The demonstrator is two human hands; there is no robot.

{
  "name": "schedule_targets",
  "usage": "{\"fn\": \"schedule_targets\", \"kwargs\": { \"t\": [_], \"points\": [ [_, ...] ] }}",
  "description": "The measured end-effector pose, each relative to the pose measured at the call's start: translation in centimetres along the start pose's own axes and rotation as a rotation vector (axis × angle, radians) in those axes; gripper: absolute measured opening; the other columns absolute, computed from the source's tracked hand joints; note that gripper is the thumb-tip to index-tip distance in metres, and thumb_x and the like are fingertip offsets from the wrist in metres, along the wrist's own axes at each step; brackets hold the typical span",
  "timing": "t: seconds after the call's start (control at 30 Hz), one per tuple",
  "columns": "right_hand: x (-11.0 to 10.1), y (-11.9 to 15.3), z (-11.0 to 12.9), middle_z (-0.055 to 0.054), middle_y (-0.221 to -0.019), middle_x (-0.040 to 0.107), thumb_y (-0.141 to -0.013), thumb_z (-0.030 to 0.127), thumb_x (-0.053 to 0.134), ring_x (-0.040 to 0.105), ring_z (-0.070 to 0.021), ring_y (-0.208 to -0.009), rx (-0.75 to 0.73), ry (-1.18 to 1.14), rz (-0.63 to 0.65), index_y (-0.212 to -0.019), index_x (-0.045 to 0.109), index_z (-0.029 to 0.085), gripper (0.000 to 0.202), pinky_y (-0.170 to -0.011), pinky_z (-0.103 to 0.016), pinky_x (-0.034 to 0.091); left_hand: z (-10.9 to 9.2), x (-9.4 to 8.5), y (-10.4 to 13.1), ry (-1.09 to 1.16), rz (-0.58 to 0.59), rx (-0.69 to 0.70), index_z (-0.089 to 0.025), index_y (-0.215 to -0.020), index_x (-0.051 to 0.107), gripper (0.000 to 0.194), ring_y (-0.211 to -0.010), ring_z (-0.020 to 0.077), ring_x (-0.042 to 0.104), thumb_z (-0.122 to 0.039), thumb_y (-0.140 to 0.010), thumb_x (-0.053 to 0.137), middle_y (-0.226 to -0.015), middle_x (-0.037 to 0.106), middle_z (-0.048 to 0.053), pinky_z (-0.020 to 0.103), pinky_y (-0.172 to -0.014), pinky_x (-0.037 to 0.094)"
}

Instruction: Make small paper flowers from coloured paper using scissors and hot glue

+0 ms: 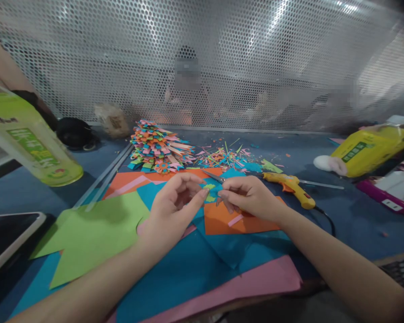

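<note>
My left hand [175, 206] is curled, with its thumb and fingertips at the left edge of a small yellow-green paper shape [210, 192]. From the right, my right hand [249, 195] pinches a small blue paper piece [217, 188] beside that shape. Metal scissors [214, 176] point left just beyond my fingers; their handles are hidden by my right hand. Beneath both hands lie orange paper [218, 224], blue paper [178, 269] and green paper [104, 220]. How the two small pieces touch cannot be made out.
A multicoloured paper cone [158, 150] stands behind, beside paper scraps [227, 157]. A yellow glue gun [294, 186] with a cord lies right. Bottles stand left [33, 139] and lie right [370, 150]. A perforated metal panel [222, 58] rises behind.
</note>
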State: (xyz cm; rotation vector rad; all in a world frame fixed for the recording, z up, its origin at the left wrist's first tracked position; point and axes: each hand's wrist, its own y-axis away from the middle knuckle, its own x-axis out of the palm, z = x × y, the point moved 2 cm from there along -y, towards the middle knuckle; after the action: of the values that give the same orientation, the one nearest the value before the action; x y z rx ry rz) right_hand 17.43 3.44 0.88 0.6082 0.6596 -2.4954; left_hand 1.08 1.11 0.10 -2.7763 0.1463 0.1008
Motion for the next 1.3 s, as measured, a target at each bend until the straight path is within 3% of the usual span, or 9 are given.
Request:
{"fn": "schedule_targets", "kwargs": {
  "t": [1.0,1.2,1.3],
  "points": [
    [0.13,0.12,0.28,0.005,-0.049,0.048,-0.075,0.025,0.055,0.043,-0.0028,-0.042,0.033,0.037,-0.075,-0.056,0.051,0.014,0.022,-0.04,-0.014,0.036,0.33,-0.1,-0.27,0.008,0.032,-0.059,-0.018,-0.088,0.056,0.023,-0.068,0.0086,0.058,-0.02,-0.067,0.066,-0.07,0.061,-0.003,0.019,-0.063,0.046],
    [-0.52,0.27,0.32,0.004,-0.049,0.048,-0.083,0.032,0.043,0.045,-0.0045,-0.043,0.033,-0.043,-0.076,-0.063,0.053,0.015,0.029,-0.044,-0.017,0.038,0.65,-0.21,-0.67,0.204,-0.003,-0.221,-0.016,-0.084,0.058,0.024,-0.055,0.0067,0.055,-0.022,-0.064,0.069,-0.059,0.06,-0.004,0.017,-0.053,0.044],
    [-0.75,0.14,0.13,-0.002,-0.071,0.058,-0.083,0.024,0.044,0.053,-0.0079,-0.061,-0.02,-0.03,-0.16,-0.086,0.056,0.016,0.015,-0.053,-0.019,0.043,0.95,-0.09,-0.73,0.429,0.012,-0.408,-0.015,-0.086,0.058,0.028,-0.046,0.0045,0.051,-0.022,-0.062,0.071,-0.054,0.057,-0.004,0.015,-0.046,0.041]
  ]
}}
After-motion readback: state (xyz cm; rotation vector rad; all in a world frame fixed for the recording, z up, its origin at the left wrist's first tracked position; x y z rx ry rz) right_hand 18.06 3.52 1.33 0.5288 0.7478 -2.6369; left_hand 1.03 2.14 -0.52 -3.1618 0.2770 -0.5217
